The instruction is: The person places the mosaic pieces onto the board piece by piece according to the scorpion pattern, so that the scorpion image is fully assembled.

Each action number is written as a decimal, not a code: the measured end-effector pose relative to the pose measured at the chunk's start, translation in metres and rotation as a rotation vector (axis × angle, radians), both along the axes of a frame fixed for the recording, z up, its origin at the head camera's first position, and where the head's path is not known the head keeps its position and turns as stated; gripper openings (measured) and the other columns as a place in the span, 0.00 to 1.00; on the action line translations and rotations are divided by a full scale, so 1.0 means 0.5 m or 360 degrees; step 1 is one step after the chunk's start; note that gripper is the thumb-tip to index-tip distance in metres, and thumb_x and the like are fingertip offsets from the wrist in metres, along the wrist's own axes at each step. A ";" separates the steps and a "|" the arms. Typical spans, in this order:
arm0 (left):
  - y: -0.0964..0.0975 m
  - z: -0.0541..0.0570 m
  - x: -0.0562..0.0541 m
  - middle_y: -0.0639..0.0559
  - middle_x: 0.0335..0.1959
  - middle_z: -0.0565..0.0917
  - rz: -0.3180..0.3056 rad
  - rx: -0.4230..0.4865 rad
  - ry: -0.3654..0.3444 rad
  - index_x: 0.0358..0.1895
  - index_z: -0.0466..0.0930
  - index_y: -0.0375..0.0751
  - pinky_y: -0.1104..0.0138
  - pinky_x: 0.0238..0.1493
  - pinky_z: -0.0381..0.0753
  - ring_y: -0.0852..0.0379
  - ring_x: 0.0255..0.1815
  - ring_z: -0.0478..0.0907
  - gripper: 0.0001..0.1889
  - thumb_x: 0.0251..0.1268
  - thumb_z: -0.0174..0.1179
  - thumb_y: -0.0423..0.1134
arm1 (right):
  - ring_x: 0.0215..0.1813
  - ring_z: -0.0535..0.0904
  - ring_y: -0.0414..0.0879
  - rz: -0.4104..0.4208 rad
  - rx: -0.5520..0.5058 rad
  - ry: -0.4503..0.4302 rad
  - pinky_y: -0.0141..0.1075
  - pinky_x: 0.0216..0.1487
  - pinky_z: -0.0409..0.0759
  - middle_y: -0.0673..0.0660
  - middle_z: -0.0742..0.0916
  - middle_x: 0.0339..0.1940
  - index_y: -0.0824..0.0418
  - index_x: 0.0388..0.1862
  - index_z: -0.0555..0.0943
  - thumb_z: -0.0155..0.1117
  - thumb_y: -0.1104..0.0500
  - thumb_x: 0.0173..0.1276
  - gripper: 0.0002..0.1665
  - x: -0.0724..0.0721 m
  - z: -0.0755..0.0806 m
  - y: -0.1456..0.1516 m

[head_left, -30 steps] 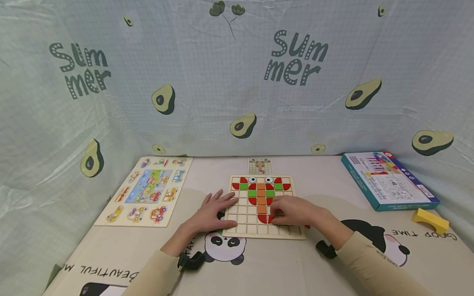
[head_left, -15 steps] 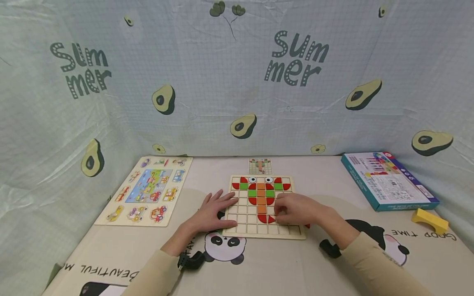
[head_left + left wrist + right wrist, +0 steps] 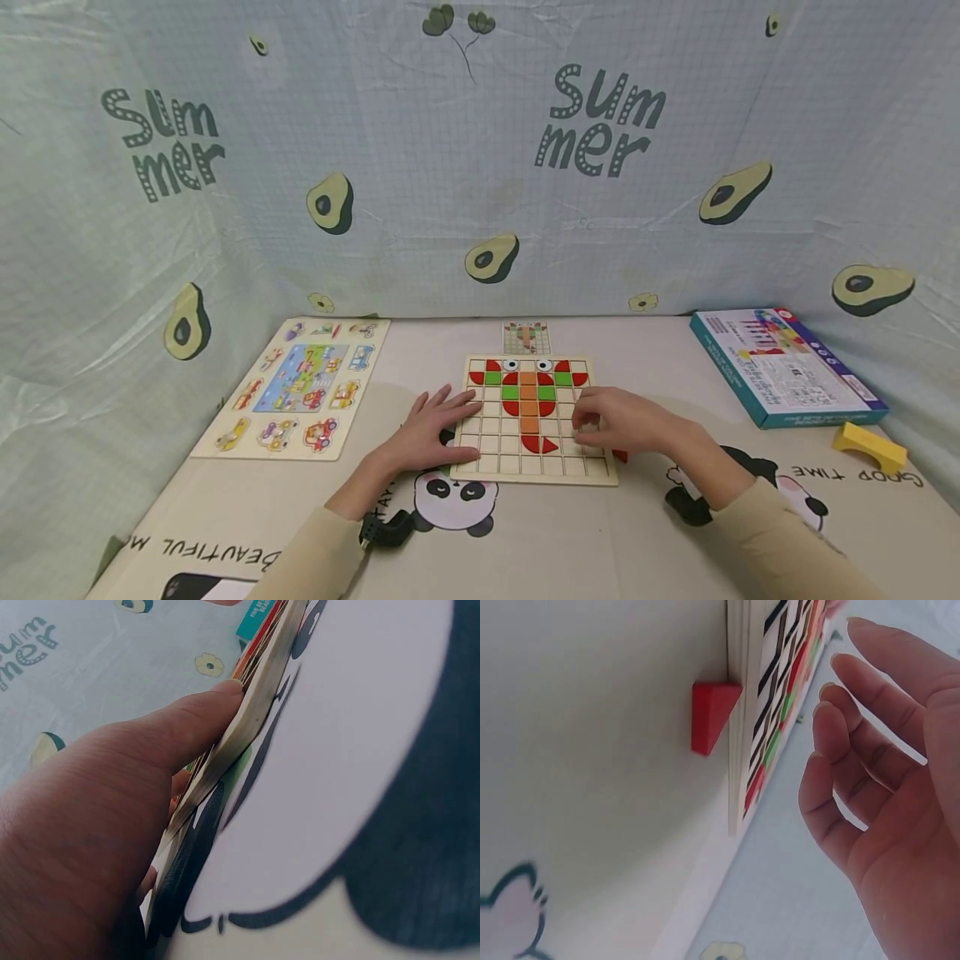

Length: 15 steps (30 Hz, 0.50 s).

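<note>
A wooden grid board (image 3: 495,471) lies flat, with red, green and orange pieces and two round eye pieces set in its squares. Fingers spread, my left hand (image 3: 435,433) rests on the board's left edge; in the left wrist view its thumb (image 3: 214,712) lies on the rim. My right hand (image 3: 630,421) is over the board's right side, fingers loosely bent and nothing between them, as the right wrist view also shows. Left of its fingertips sits a small red triangle (image 3: 550,446), beside a red rounded piece (image 3: 530,444). One red block (image 3: 711,716) lies against the board's right side.
A small pattern card (image 3: 527,337) lies behind the board. On the left is a vehicle puzzle board (image 3: 341,437); at the back right, a teal box (image 3: 795,375) with a yellow arch block (image 3: 872,447) in front of it. A patterned cloth wall stands behind.
My right hand has moved right, away from the red triangle, and its fingers have loosened. The triangle, formerly partly covered, now shows fully. My left hand has stayed in place.
</note>
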<state>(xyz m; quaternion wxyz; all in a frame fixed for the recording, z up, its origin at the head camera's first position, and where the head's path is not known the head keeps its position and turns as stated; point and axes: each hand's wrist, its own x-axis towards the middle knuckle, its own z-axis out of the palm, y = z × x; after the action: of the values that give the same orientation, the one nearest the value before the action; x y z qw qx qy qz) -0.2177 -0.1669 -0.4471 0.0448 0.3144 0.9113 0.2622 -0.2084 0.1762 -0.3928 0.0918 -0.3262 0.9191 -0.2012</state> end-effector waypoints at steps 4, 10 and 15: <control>0.000 0.000 0.001 0.47 0.78 0.63 -0.0001 0.0004 -0.0004 0.75 0.70 0.46 0.39 0.75 0.35 0.37 0.81 0.43 0.40 0.62 0.66 0.59 | 0.40 0.76 0.42 -0.0013 -0.0036 -0.0020 0.34 0.44 0.80 0.43 0.80 0.36 0.51 0.38 0.85 0.72 0.55 0.67 0.04 0.003 -0.004 0.017; 0.000 -0.002 0.000 0.48 0.78 0.63 0.0000 0.0004 0.0005 0.75 0.69 0.46 0.39 0.75 0.35 0.37 0.81 0.43 0.40 0.62 0.66 0.59 | 0.40 0.75 0.41 -0.0006 -0.0068 -0.0033 0.35 0.43 0.80 0.43 0.80 0.38 0.51 0.39 0.85 0.72 0.55 0.68 0.05 0.007 -0.010 0.041; -0.001 -0.002 0.000 0.48 0.78 0.63 -0.0005 -0.0002 0.0018 0.75 0.69 0.46 0.39 0.75 0.35 0.38 0.81 0.43 0.40 0.62 0.67 0.59 | 0.41 0.75 0.42 -0.0056 -0.0067 -0.0069 0.35 0.43 0.80 0.44 0.79 0.38 0.53 0.41 0.85 0.72 0.57 0.67 0.06 0.014 -0.013 0.056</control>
<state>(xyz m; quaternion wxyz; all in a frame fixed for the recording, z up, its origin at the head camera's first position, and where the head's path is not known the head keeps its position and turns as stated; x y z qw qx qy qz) -0.2179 -0.1673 -0.4480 0.0404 0.3173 0.9112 0.2597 -0.2012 0.2042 -0.3994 0.1011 -0.3074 0.9180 -0.2291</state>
